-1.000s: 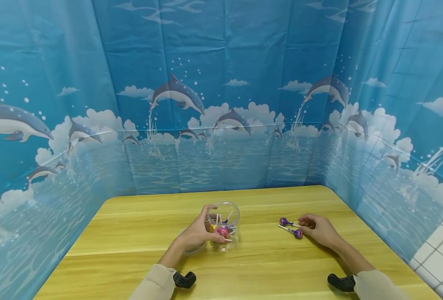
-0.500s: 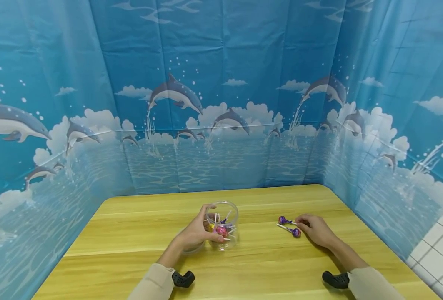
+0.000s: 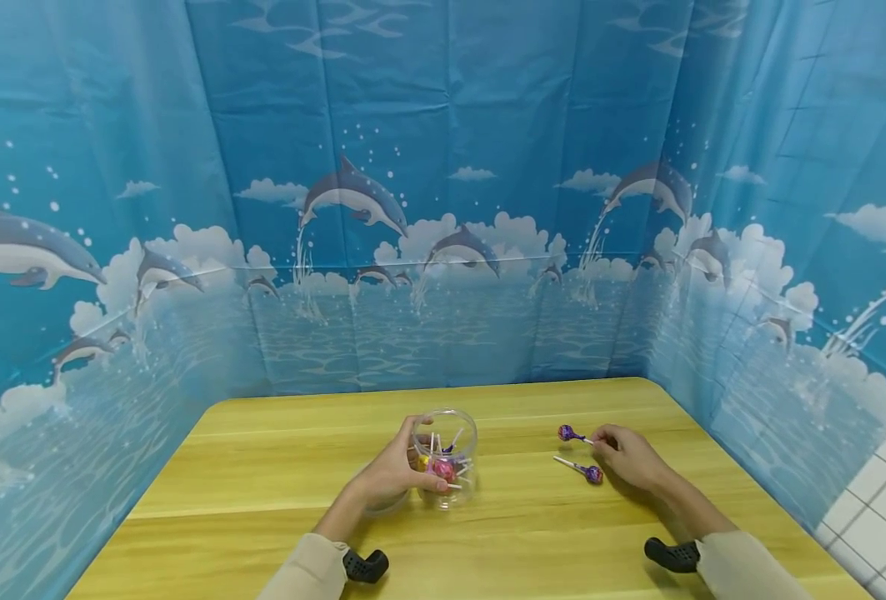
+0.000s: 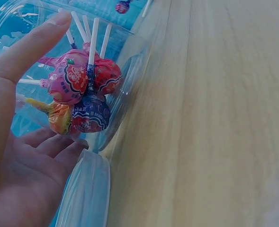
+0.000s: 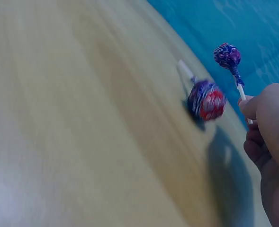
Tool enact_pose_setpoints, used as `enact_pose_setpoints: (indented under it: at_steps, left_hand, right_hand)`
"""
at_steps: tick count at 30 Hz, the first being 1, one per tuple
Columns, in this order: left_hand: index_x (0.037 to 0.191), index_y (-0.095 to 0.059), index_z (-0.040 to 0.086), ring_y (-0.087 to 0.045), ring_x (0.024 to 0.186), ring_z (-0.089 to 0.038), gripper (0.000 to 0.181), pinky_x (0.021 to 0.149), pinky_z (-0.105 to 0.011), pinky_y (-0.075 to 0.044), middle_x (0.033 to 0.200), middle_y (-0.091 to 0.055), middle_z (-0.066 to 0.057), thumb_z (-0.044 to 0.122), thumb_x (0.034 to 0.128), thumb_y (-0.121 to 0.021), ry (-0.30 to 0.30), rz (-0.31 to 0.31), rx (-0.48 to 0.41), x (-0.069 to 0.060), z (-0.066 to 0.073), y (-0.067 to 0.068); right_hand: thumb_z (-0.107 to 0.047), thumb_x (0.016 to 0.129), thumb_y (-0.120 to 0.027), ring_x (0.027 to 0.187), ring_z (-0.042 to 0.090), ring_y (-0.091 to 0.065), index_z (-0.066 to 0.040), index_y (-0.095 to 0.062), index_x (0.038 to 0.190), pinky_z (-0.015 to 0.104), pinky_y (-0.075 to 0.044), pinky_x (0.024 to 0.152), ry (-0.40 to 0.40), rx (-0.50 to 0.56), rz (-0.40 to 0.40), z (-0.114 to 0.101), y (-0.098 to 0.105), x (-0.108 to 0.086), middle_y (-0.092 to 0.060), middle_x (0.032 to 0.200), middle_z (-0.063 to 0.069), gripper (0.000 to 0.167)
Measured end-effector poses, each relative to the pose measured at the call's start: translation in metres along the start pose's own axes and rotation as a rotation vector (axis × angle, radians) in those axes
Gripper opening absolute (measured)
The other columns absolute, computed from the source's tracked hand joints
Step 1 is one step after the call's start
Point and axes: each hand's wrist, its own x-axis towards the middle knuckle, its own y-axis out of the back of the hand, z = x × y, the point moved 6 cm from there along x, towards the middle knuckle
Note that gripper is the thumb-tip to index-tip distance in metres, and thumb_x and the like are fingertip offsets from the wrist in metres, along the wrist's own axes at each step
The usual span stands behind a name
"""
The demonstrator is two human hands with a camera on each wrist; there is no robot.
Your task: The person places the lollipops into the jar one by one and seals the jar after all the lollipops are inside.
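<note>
My left hand (image 3: pixel 390 473) grips a clear plastic jar (image 3: pixel 463 498) with the thumb on the near side and fingers behind. Inside are several wrapped lollipops (image 4: pixel 68 82), pink, red, yellow and dark blue, many with white sticks pointing up. Over on the right, my right hand (image 3: pixel 633 458) pinches the white stick of a purple lollipop (image 5: pixel 227 56) between thumb and fingers. In the right wrist view its head is raised above the tabletop. A second purple-and-red lollipop (image 3: pixel 593 474) lies on the table just below that hand, apart from it.
A round clear lid (image 4: pixel 89 189) lies on the yellow wooden table (image 3: pixel 262 467) beside the jar, partly hidden under my left wrist. Behind the table hangs a blue dolphin-print curtain (image 3: pixel 427 333). White tiles (image 3: pixel 873 500) show at the right.
My right fingers have closed on the stick of the farther lollipop and lifted it a little away from the other one. The left hand keeps its hold on the jar.
</note>
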Motion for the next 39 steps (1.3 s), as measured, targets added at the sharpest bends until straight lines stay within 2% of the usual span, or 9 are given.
enact_pose_setpoints:
  at_steps: [9, 16, 23, 30, 35, 39]
  left_hand:
    - [0.154, -0.029, 0.024, -0.058, 0.12, -0.025, 0.092, 0.099, -0.043, -0.049, 0.142, -0.049, -0.019, 0.018, 0.0839, -0.089, 0.001, 0.0, 0.009, 0.001, -0.003, -0.001]
    - [0.153, -0.029, 0.024, -0.058, 0.121, -0.024, 0.091, 0.1, -0.044, -0.048, 0.144, -0.047, -0.023, 0.02, 0.0842, -0.089, -0.004, -0.005, 0.021, 0.001, -0.003, -0.002]
    - [0.154, -0.029, 0.024, -0.058, 0.12, -0.025, 0.092, 0.099, -0.043, -0.049, 0.143, -0.047, -0.022, 0.019, 0.0846, -0.088, 0.002, -0.006, 0.008, 0.001, -0.002, -0.003]
    - [0.155, -0.028, 0.024, -0.059, 0.119, -0.026, 0.092, 0.099, -0.045, -0.05, 0.143, -0.045, -0.026, 0.02, 0.0849, -0.088, 0.004, 0.002, 0.012, -0.001, 0.0, -0.002]
    - [0.154, -0.029, 0.023, -0.059, 0.119, -0.026, 0.092, 0.098, -0.042, -0.05, 0.144, -0.045, -0.027, 0.019, 0.0848, -0.088, 0.006, -0.002, 0.002, -0.001, -0.001, -0.003]
    - [0.154, -0.029, 0.023, -0.059, 0.119, -0.025, 0.092, 0.097, -0.041, -0.051, 0.144, -0.046, -0.025, 0.019, 0.0841, -0.089, 0.006, 0.001, 0.003, 0.0, -0.002, -0.003]
  right_hand:
    - [-0.005, 0.107, -0.055, 0.071, 0.013, -0.049, 0.005, -0.066, 0.11, 0.029, -0.043, 0.062, 0.054, 0.026, -0.028, -0.021, 0.002, 0.012, -0.062, 0.087, 0.01, 0.015]
    - [-0.005, 0.107, -0.056, 0.072, 0.015, -0.048, 0.003, -0.066, 0.11, 0.029, -0.043, 0.063, 0.06, 0.022, -0.031, -0.029, 0.001, 0.014, -0.061, 0.088, 0.011, 0.014]
    - [-0.006, 0.107, -0.056, 0.073, 0.014, -0.05, 0.0, -0.067, 0.109, 0.029, -0.045, 0.063, 0.076, 0.045, -0.024, -0.038, -0.001, 0.017, -0.062, 0.091, 0.006, 0.013]
    - [-0.007, 0.108, -0.056, 0.074, 0.014, -0.051, -0.002, -0.067, 0.108, 0.029, -0.046, 0.064, 0.117, 0.08, -0.034, -0.048, -0.007, 0.024, -0.06, 0.089, 0.001, 0.012]
    - [-0.007, 0.108, -0.056, 0.074, 0.015, -0.051, -0.003, -0.067, 0.109, 0.03, -0.046, 0.063, 0.137, 0.1, -0.067, -0.064, -0.011, 0.031, -0.06, 0.09, 0.001, 0.012]
    - [-0.009, 0.108, -0.056, 0.078, 0.017, -0.054, -0.003, -0.067, 0.11, 0.031, -0.048, 0.067, 0.156, 0.108, -0.092, -0.084, -0.015, 0.037, -0.062, 0.094, 0.001, 0.013]
